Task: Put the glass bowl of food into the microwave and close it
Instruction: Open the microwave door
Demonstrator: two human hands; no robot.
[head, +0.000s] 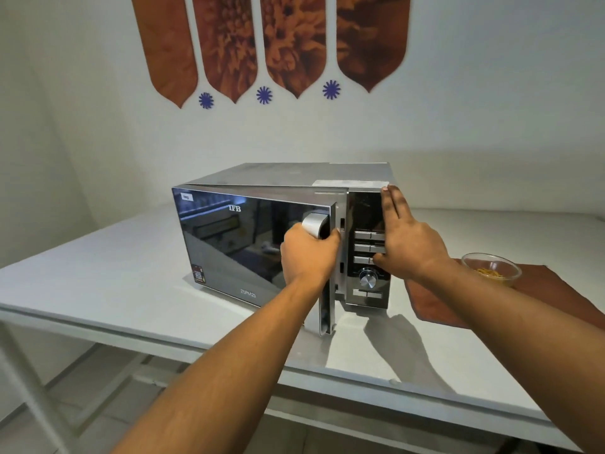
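A silver microwave [288,173] with a dark mirrored door [235,244] stands on the white table. The door is swung a little way out from the body. My left hand [307,253] is closed around the door's silver handle [314,224]. My right hand [406,237] lies flat with fingers extended against the control panel [366,283], covering part of its buttons. The glass bowl [491,268], holding some yellowish food, sits to the right of the microwave on a brown mat [556,290], apart from both hands.
The white table [114,267] extends left and forward of the microwave; its front edge runs diagonally below my arms. A white wall with brown and blue decorations [271,44] stands behind. Table legs and floor show at lower left.
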